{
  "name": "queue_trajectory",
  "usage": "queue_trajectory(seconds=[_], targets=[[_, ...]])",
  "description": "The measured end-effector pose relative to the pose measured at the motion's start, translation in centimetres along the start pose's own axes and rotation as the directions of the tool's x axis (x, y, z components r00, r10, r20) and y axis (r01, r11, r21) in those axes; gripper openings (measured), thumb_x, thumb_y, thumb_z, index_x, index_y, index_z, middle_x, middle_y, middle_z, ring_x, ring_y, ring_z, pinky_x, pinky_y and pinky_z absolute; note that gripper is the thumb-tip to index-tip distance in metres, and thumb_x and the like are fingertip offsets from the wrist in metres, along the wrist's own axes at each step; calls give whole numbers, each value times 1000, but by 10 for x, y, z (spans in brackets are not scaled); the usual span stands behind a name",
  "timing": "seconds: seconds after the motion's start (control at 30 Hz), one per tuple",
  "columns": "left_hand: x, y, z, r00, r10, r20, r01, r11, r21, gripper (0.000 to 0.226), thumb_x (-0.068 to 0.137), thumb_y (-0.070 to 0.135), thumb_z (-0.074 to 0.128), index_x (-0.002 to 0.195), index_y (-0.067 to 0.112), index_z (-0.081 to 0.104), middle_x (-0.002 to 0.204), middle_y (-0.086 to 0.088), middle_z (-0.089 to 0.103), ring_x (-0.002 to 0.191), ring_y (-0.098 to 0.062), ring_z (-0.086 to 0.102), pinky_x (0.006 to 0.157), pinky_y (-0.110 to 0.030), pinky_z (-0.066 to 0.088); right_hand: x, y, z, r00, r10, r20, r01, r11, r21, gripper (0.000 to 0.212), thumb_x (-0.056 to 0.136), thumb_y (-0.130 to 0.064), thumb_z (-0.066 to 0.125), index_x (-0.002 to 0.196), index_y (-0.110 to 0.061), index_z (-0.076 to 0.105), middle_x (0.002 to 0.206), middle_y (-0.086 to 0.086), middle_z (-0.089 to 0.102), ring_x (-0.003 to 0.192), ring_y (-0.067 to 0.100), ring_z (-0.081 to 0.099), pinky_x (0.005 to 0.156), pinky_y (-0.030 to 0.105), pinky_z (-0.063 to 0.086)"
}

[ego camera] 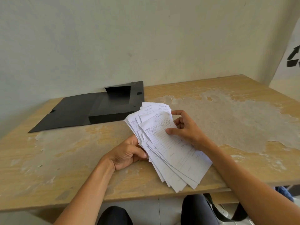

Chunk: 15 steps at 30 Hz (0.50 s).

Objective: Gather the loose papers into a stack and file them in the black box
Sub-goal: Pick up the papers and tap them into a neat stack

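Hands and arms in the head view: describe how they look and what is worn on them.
Both arms are bare from the bottom of the frame to the wrists; no sleeve shows. The left hand and right hand wear no gloves, and no ring, watch or bracelet can be seen. Fingernails are short and unpainted where visible. No markings show on either forearm.

Fanned white papers beside open black box
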State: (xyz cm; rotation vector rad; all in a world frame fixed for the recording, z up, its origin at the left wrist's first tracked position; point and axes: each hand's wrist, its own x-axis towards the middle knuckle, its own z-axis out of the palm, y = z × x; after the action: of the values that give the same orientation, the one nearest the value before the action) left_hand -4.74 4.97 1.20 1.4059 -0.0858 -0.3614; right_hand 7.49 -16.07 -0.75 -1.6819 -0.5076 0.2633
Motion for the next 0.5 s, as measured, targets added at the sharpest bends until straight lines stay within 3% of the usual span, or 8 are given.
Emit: queue_trajectory(seconds=[0.2, 0.3, 0.5], targets=[[0, 4, 9, 1000, 18, -11, -19, 996, -89, 45, 76, -11, 51, 119, 1, 55, 94, -15, 72, 79, -21, 70, 64, -29, 56, -2, -1, -1, 1000, -7, -6, 7, 1000, 22, 70, 70, -18, 81, 129, -23, 44, 98, 13, 58, 86, 26, 58, 85, 50, 53], [0, 5, 9, 999, 14, -31, -17, 993, -120, 40, 79, -10, 49, 116, 4, 59, 101, -16, 72, 89, -25, 71, 69, -34, 58, -3, -3, 1, 1000, -13, 28, 14, 1000, -27, 66, 72, -19, 80, 126, -28, 43, 98, 10, 55, 84, 20, 54, 85, 45, 52], [5, 5, 19, 1000, 12, -26, -15, 988, -151, 58, 65, -3, 56, 123, 6, 56, 110, -18, 68, 100, -31, 66, 78, -40, 57, -4, -7, 7, 999, -19, -27, 18, 999, -45, 68, 73, -20, 79, 127, -31, 40, 96, 6, 55, 81, 16, 54, 78, 34, 53]])
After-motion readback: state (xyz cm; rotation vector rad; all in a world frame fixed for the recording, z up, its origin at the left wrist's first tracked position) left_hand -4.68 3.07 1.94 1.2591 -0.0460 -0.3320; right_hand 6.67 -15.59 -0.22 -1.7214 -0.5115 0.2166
